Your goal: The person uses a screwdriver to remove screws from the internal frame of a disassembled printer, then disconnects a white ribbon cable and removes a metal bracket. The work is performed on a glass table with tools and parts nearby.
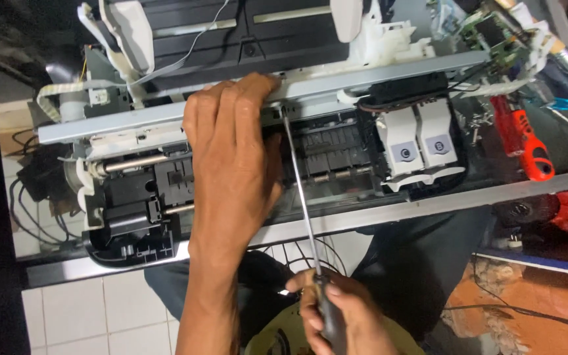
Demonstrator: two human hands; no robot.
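Opened inkjet printer (133, 217), cover off, lies across the table (428, 204) edge, a bare grey strip. Left hand (231, 158) lies flat, palm down, over the middle of the mechanism; its fingers (251, 89) are extended and slightly curled, tips touching the long grey sheet-metal rail (389, 72) that runs the printer's width. Nothing gripped, just pressing. Right hand (343, 309) sits low, near the body, fingers wrapped tight around the dark handle of a long screwdriver (300, 190). The shaft is thin, bright steel, and runs up and slightly left; its tip meets the rail just beside the left thumb, but the screw itself is too small to make out. Right of the shaft: black ribbed plastic rollers on a shiny rod, then the black carriage with two white ink cartridges (419, 141), each with a round dark label. Left end: polished steel shaft (136, 163), black moulded plastic base, white flat ribbon cable (50, 98) looped. Far right on the table: red-and-black plastic handled tool (524, 141) and a green circuit board (488, 33) amid clutter. White floor tiles (93, 315) below.
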